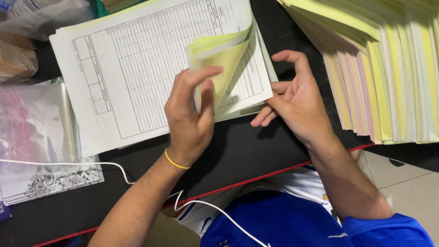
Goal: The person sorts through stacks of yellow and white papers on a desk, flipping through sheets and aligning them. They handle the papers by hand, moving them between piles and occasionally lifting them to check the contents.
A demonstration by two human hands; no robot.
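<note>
A stack of white printed forms with ruled tables (pixel 137 68) lies on the black table (pixel 228 151). My left hand (pixel 190 112) pinches a few curled yellow sheets (pixel 219 55) lifted from the stack's near corner, thumb and fingers closed on them. My right hand (pixel 292 98) grips the white stack's near right corner between fingers and thumb. A yellow rubber band (pixel 176 162) circles my left wrist.
A tall fanned pile of yellow, pink and white sheets (pixel 388 68) fills the right side. Clear plastic sleeves with a decorated sheet (pixel 36 137) lie at left. A white cable (pixel 114 167) crosses the table's red front edge. Tiled floor shows at lower right.
</note>
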